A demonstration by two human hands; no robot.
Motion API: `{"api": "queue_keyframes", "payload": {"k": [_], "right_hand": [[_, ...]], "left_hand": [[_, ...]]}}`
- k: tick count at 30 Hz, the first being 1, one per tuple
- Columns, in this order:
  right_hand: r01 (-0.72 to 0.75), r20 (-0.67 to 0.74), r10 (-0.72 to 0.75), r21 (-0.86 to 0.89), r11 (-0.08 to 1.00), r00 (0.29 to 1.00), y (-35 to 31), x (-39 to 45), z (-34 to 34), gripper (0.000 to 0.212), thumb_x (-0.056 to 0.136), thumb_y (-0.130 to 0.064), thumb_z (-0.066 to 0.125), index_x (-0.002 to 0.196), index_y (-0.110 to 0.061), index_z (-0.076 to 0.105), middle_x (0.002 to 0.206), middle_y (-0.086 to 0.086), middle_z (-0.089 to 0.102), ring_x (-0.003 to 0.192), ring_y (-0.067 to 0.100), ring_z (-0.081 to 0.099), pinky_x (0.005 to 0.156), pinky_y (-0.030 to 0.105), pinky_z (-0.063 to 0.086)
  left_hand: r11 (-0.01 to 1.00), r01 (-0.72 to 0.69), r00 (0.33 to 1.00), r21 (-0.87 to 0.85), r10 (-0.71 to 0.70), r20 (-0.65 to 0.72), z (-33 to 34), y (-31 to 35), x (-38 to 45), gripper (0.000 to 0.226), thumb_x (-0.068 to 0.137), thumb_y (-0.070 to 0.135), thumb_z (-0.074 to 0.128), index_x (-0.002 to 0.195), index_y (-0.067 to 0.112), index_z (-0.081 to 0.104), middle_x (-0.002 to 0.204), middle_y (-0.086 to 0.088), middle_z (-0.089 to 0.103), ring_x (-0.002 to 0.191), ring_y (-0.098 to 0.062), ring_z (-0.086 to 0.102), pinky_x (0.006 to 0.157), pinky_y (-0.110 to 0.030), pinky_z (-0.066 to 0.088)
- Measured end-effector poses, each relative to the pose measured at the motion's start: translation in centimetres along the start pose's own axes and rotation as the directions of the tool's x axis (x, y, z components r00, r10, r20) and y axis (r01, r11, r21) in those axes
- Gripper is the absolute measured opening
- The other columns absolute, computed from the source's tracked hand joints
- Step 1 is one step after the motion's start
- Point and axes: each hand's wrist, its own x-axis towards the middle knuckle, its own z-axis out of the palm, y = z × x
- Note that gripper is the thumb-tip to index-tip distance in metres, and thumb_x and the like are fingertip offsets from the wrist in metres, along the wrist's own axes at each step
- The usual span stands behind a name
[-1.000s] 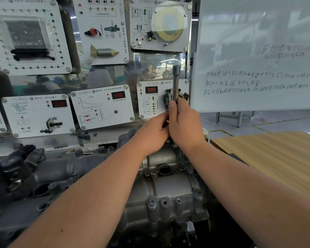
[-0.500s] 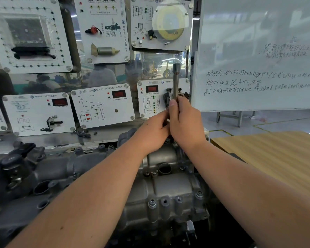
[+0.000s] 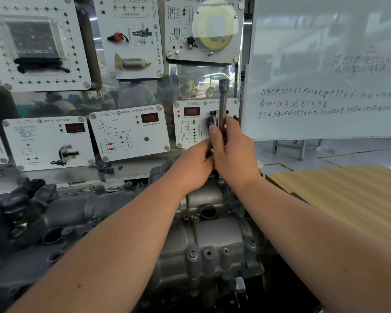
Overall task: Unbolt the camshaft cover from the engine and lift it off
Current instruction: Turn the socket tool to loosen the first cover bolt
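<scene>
Over the camshaft cover (image 3: 215, 236), both hands' grip — apparently unchanged — holds the upright tool (image 3: 223, 102).

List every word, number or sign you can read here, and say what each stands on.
"6冷却液温度传感器": header of the coolant sensor panel, beside a round VW badge.
"中国" and "汽车": within the handwriting on the whiteboard; the rest is too loose to read surely.
Red digital displays: dark, no digits.
Other panel labels: too small or blurred.

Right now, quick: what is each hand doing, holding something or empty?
Left hand: curled round the lower part of the metal rod, holding it.
Right hand: gripping the same upright rod, thumb up along it.
</scene>
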Motion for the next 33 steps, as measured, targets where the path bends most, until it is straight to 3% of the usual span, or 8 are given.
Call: {"api": "queue_keyframes", "payload": {"k": [2, 5, 10, 15, 22, 25, 29, 33], "right_hand": [[-0.017, -0.002, 0.017, 0.007, 1.0, 1.0, -0.03, 0.0, -0.1, 0.033, 0.105, -0.038, 0.047, 0.13, -0.017, 0.05, 0.087, -0.008, 0.062, 0.081, 0.019, 0.064, 0.069, 0.036, 0.05], [0.015, -0.01, -0.015, -0.029, 0.999, 1.0, -0.06, -0.07, -0.09, 0.019, 0.106, -0.034, 0.044, 0.108, -0.017, 0.053, 0.075, -0.01, 0.057, 0.073, 0.021, 0.061, 0.066, 0.041, 0.05], [-0.012, -0.01, 0.011, -0.025, 1.0, 1.0, -0.03, 0.0, -0.11, 0.026, 0.108, -0.03, 0.037, 0.097, -0.011, 0.051, 0.082, 0.008, 0.066, 0.077, 0.029, 0.063, 0.069, 0.051, 0.052], [-0.023, -0.003, 0.023, -0.019, 1.0, 1.0, -0.44, -0.1, -0.31, 0.039, 0.105, -0.041, 0.046, 0.135, -0.017, 0.047, 0.095, 0.005, 0.072, 0.087, 0.027, 0.068, 0.075, 0.046, 0.055], [-0.003, -0.015, 0.002, -0.048, 0.999, 1.0, -0.15, -0.01, -0.14, 0.021, 0.108, -0.03, 0.039, 0.091, -0.018, 0.045, 0.069, -0.005, 0.055, 0.068, 0.025, 0.058, 0.065, 0.05, 0.051], [-0.009, -0.017, 0.008, -0.04, 0.999, 1.0, -0.07, 0.05, -0.13, 0.021, 0.108, -0.03, 0.039, 0.094, -0.017, 0.048, 0.069, -0.004, 0.055, 0.068, 0.025, 0.058, 0.066, 0.05, 0.051], [-0.03, 0.009, 0.03, -0.008, 1.0, 0.999, -0.3, -0.04, -0.15, 0.035, 0.104, -0.04, 0.047, 0.131, -0.017, 0.048, 0.093, 0.001, 0.071, 0.086, 0.025, 0.068, 0.074, 0.043, 0.054], [0.034, 0.007, -0.033, -0.054, 0.998, 0.999, -0.26, -0.17, -0.14, 0.018, 0.106, -0.034, 0.044, 0.108, -0.019, 0.053, 0.078, -0.006, 0.06, 0.076, 0.026, 0.063, 0.069, 0.046, 0.053]], "left_hand": [[1.0, -0.003, 1.0, 0.0, 0.003, -0.003, 0.08, -0.02, 0.04, 0.04, 0.108, 0.024, 0.048, 0.146, 0.036, 0.049, 0.115, 0.015, 0.068, 0.096, 0.012, 0.06, 0.073, 0.001, 0.043], [1.0, -0.005, 1.0, -0.019, 0.005, -0.014, 0.22, -0.14, 0.04, 0.039, 0.108, 0.027, 0.047, 0.147, 0.035, 0.048, 0.119, 0.018, 0.065, 0.092, 0.019, 0.056, 0.075, 0.006, 0.036], [1.0, 0.0, 0.999, -0.028, 0.001, 0.034, 0.18, -0.16, -0.04, 0.039, 0.111, 0.031, 0.041, 0.15, 0.036, 0.046, 0.141, 0.014, 0.06, 0.123, -0.005, 0.057, 0.101, -0.023, 0.046], [1.0, -0.001, 1.0, 0.001, 0.001, 0.008, 0.1, -0.11, 0.09, 0.037, 0.108, 0.026, 0.047, 0.143, 0.037, 0.05, 0.108, 0.023, 0.067, 0.094, 0.01, 0.062, 0.071, -0.007, 0.047], [0.999, 0.009, 1.0, -0.033, -0.009, 0.009, 0.43, -0.31, 0.12, 0.04, 0.11, 0.033, 0.043, 0.149, 0.04, 0.046, 0.132, 0.017, 0.063, 0.112, 0.002, 0.059, 0.087, -0.006, 0.04], [1.0, 0.009, 1.0, -0.012, -0.009, 0.011, 0.27, -0.3, 0.16, 0.039, 0.109, 0.03, 0.045, 0.147, 0.038, 0.049, 0.118, 0.025, 0.064, 0.1, 0.009, 0.061, 0.081, -0.008, 0.043], [1.0, 0.009, 1.0, 0.017, -0.009, -0.013, 0.22, -0.18, 0.29, 0.037, 0.106, 0.025, 0.048, 0.141, 0.037, 0.052, 0.099, 0.025, 0.065, 0.092, 0.005, 0.064, 0.079, -0.017, 0.053], [1.0, 0.007, 1.0, 0.019, -0.006, -0.013, 0.28, -0.06, 0.13, 0.039, 0.106, 0.025, 0.046, 0.144, 0.034, 0.05, 0.104, 0.022, 0.062, 0.09, 0.011, 0.057, 0.072, -0.008, 0.046]]}}
